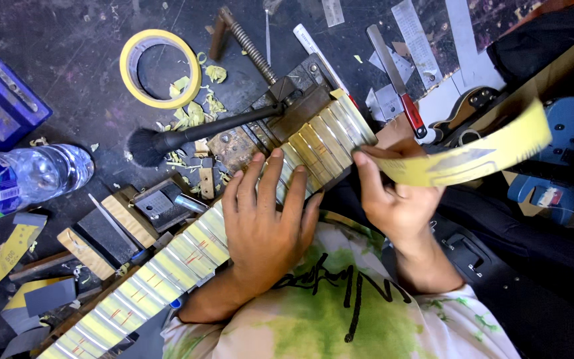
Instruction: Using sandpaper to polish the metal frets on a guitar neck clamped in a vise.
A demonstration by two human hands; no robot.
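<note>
A guitar neck (167, 266) with yellow masking tape between its metal frets runs from the lower left up to a metal vise (287, 113) at the centre. My left hand (267, 219) lies flat on the fretboard, fingers spread, pressing it down. Beside the neck's upper end, my right hand (393, 196) pinches one end of a long yellow strip of tape (479, 153), which stretches away to the right.
A roll of yellow tape (161, 68) and a black brush (187, 136) lie at the back. A water bottle (24, 179) lies at left beside a blue box (1, 93). Sanding blocks (101, 233), tape scraps, steel rulers (420, 40) and a red-handled knife (400, 93) clutter the dark bench.
</note>
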